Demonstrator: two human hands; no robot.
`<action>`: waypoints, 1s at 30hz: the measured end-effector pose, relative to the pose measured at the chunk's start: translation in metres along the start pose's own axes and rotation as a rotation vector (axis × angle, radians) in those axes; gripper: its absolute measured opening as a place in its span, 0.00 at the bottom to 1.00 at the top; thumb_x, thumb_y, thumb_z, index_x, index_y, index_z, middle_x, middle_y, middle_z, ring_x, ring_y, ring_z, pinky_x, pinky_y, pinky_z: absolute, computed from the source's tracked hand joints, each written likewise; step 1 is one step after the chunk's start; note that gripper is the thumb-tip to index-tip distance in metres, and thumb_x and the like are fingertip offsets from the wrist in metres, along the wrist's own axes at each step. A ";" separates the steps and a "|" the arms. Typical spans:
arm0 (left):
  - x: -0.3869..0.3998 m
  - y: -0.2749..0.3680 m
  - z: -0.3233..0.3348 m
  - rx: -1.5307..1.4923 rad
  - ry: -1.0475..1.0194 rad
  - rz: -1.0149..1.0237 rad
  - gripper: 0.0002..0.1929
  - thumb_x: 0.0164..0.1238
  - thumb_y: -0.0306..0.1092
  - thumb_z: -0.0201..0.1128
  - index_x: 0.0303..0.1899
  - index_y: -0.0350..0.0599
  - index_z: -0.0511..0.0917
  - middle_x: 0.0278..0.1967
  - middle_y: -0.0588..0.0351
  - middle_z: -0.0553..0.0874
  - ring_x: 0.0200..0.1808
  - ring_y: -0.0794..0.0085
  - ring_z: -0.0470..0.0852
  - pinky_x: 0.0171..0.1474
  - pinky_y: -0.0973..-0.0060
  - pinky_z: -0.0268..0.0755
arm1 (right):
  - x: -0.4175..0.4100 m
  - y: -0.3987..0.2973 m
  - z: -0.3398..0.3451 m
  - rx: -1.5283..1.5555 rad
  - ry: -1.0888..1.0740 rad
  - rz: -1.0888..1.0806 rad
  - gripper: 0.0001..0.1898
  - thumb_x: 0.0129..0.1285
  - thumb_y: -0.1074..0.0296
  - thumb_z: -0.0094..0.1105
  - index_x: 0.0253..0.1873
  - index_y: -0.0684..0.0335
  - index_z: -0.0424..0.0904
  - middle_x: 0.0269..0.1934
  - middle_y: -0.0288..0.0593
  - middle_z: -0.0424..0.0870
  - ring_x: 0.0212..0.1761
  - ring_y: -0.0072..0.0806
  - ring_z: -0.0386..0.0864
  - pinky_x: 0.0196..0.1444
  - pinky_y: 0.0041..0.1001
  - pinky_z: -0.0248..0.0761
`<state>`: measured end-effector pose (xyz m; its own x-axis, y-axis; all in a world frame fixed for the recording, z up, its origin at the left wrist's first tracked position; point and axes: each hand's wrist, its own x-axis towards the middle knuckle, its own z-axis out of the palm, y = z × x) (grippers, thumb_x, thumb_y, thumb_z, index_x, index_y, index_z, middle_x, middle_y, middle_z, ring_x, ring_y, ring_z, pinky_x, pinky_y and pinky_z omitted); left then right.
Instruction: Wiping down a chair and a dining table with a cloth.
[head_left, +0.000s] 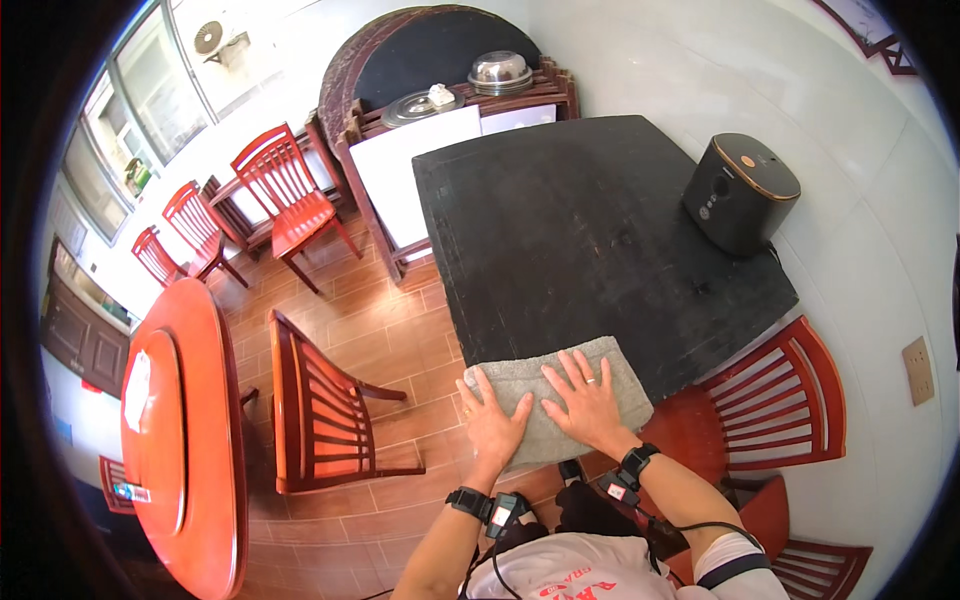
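A folded grey towel lies over the near edge of a black square table, with its lower part hanging past the edge. My left hand rests palm down on the towel's left side, fingers spread. To the right, my right hand is also pressed flat on the cloth, fingers apart and a ring on one of them. Neither hand has its fingers closed around anything. Both wrists wear black straps with small cabled devices.
A black appliance stands at the table's right rear, by the wall. A red wooden chair adjoins the table's right side. Left are another chair and a round red table. A wooden rack with metal lids stands behind.
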<state>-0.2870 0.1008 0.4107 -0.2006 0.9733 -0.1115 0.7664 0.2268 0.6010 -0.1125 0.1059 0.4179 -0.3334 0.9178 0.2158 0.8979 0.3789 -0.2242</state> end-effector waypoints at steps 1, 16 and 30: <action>0.002 0.003 -0.004 0.016 -0.005 -0.009 0.52 0.59 0.64 0.64 0.76 0.46 0.47 0.74 0.27 0.46 0.71 0.32 0.59 0.65 0.50 0.66 | 0.001 0.000 0.001 0.003 -0.007 0.000 0.29 0.69 0.46 0.50 0.71 0.51 0.67 0.73 0.51 0.61 0.77 0.47 0.53 0.72 0.63 0.40; 0.071 0.001 -0.007 0.083 0.111 0.023 0.50 0.62 0.63 0.63 0.77 0.51 0.46 0.72 0.27 0.54 0.64 0.31 0.69 0.61 0.51 0.70 | 0.073 0.012 0.016 0.062 0.005 0.031 0.31 0.70 0.44 0.47 0.72 0.51 0.65 0.75 0.50 0.58 0.78 0.47 0.50 0.75 0.60 0.37; 0.100 0.007 -0.003 -0.010 0.126 -0.069 0.46 0.63 0.64 0.60 0.76 0.50 0.53 0.73 0.31 0.54 0.69 0.38 0.65 0.64 0.49 0.66 | 0.126 0.025 0.033 0.034 -0.061 0.035 0.31 0.69 0.43 0.47 0.74 0.47 0.63 0.76 0.46 0.56 0.79 0.42 0.48 0.77 0.57 0.33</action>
<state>-0.3037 0.1993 0.4060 -0.3279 0.9432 -0.0533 0.7423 0.2922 0.6030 -0.1413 0.2350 0.4084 -0.3201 0.9355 0.1492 0.8991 0.3497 -0.2633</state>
